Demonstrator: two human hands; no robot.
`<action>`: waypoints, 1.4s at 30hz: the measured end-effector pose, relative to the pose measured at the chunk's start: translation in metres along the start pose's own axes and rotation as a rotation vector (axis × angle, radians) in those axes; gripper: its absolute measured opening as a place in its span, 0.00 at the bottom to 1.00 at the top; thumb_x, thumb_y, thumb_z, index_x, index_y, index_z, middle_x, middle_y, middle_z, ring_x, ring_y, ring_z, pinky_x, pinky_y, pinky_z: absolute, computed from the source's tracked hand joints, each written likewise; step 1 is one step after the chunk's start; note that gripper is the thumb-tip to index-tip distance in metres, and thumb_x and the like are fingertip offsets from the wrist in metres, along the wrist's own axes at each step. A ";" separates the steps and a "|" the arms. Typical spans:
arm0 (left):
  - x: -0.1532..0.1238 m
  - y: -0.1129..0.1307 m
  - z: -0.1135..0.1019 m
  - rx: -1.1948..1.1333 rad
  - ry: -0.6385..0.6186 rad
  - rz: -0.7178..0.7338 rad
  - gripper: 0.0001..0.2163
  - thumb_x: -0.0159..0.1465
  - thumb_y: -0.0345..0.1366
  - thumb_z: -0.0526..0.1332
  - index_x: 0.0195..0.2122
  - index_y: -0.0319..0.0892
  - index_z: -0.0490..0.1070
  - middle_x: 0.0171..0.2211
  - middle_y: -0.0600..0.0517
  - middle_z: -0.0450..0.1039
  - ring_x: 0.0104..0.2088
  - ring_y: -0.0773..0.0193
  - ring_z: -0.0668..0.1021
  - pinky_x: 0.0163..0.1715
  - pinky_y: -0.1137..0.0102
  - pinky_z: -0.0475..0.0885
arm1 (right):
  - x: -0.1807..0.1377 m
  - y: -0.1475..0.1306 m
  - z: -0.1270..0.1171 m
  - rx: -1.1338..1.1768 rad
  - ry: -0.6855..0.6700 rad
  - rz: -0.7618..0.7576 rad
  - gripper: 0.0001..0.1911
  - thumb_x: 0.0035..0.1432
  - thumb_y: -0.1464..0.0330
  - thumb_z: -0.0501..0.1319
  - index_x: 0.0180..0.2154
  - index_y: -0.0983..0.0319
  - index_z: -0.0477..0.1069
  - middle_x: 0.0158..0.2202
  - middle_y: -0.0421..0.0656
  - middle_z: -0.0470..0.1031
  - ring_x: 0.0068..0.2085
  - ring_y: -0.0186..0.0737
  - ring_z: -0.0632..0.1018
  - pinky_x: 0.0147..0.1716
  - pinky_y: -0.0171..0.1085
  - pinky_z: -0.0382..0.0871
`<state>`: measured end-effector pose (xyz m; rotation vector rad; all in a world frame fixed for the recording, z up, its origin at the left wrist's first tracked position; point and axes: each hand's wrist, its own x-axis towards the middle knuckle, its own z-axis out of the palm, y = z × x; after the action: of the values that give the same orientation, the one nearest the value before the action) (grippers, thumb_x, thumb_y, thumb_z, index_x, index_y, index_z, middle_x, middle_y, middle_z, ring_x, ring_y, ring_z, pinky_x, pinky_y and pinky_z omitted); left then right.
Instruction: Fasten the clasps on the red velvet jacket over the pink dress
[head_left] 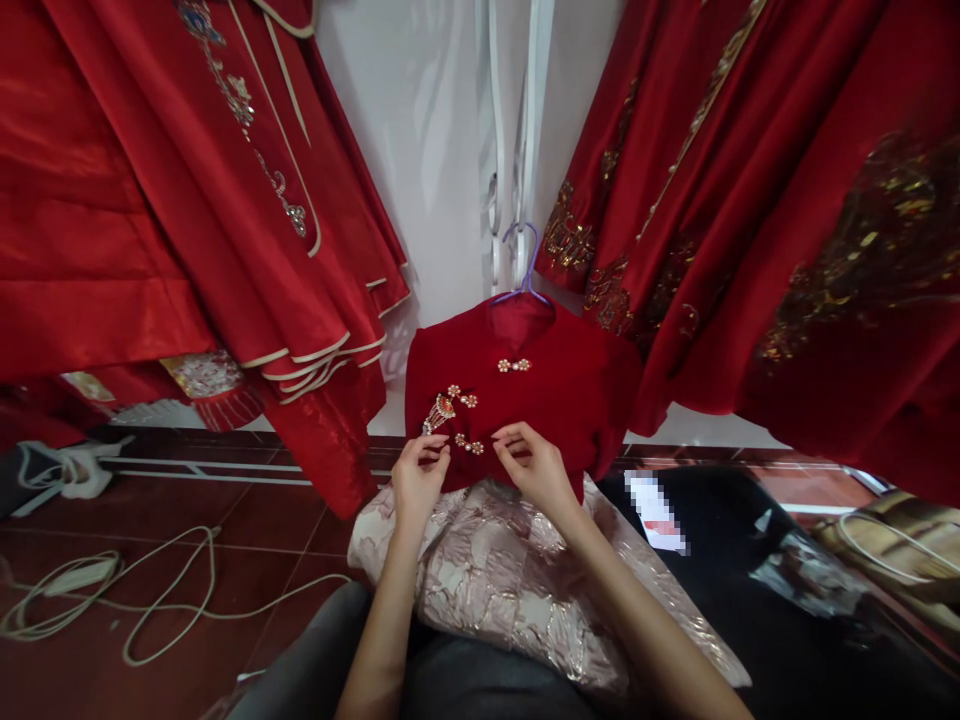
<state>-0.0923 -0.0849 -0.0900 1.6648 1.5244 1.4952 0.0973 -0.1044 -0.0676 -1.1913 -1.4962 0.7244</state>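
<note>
A red velvet jacket (540, 400) hangs in front of me on a purple hanger (531, 275). Beaded flower clasps (514, 366) decorate its neck and chest, and a beaded tassel ornament (444, 408) hangs at its left side. My left hand (421, 478) is at the lower left of the jacket, fingers curled together just below the tassel. Opposite it, my right hand (531, 464) has thumb and forefinger pinched close to the lower flower clasp (469, 446). Whatever lies between the fingertips of either hand is too small to make out. Pinkish brocade fabric (510, 580) covers my lap.
Red embroidered garments (300, 200) hang on the left, and more with gold sequins (750, 250) on the right. A pale cable (172, 620) coils across the tiled floor. A black surface (720, 600) at right bears a printed card (656, 512) and clear plastic (810, 575).
</note>
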 end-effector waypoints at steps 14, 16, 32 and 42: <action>-0.010 -0.006 0.019 0.213 -0.133 0.218 0.09 0.65 0.36 0.58 0.43 0.44 0.76 0.42 0.46 0.69 0.43 0.59 0.76 0.42 0.65 0.77 | 0.000 0.036 0.027 0.124 -0.099 0.140 0.16 0.53 0.65 0.61 0.44 0.62 0.71 0.43 0.50 0.77 0.45 0.43 0.79 0.43 0.43 0.77; -0.009 -0.007 0.019 0.207 -0.142 0.223 0.08 0.65 0.35 0.58 0.40 0.44 0.76 0.42 0.46 0.70 0.44 0.59 0.76 0.43 0.64 0.77 | 0.000 0.034 0.027 0.139 -0.107 0.135 0.15 0.53 0.65 0.61 0.43 0.62 0.71 0.42 0.49 0.78 0.44 0.43 0.80 0.43 0.43 0.78; -0.010 -0.007 0.021 0.075 -0.124 0.247 0.06 0.66 0.38 0.57 0.38 0.44 0.72 0.38 0.49 0.73 0.40 0.62 0.77 0.38 0.69 0.77 | 0.001 0.037 0.027 0.211 -0.097 0.118 0.12 0.53 0.64 0.61 0.40 0.62 0.73 0.38 0.46 0.79 0.40 0.39 0.80 0.43 0.40 0.76; -0.012 -0.006 0.024 0.059 -0.094 0.194 0.08 0.67 0.40 0.56 0.38 0.44 0.71 0.37 0.49 0.75 0.39 0.62 0.78 0.38 0.70 0.75 | 0.000 0.031 0.025 0.209 -0.108 0.117 0.12 0.54 0.63 0.61 0.40 0.61 0.73 0.38 0.46 0.79 0.39 0.39 0.80 0.44 0.41 0.76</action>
<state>-0.0718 -0.0861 -0.1081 1.9366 1.4032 1.4561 0.0831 -0.0904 -0.1023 -1.1010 -1.4079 1.0123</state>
